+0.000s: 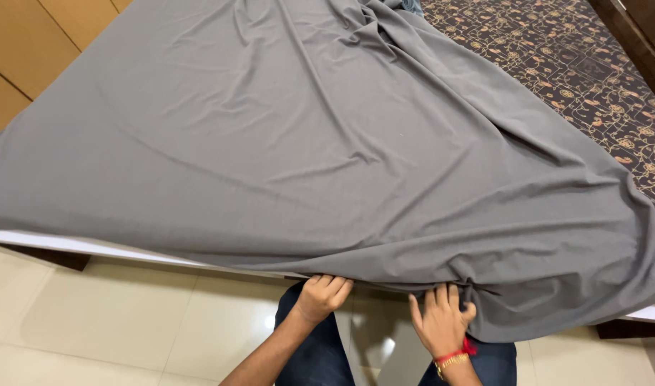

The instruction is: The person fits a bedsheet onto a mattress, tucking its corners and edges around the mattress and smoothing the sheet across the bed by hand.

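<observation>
Grey sheet (327, 143) spread over most of the bed (91, 246), creased, draping past the near edge. Patterned dark mattress cover (570, 64) bare at far right. Cream tile floor (127, 329) below, wooden panels (27, 36) top left. Left hand (320, 294) at the sheet's near hem, fingers curled together under the edge, gripping it. Right hand (440, 320) just beside, fingers spread and closing on a bunched fold of sheet. Red and gold bangles (452, 357) on right wrist.
</observation>
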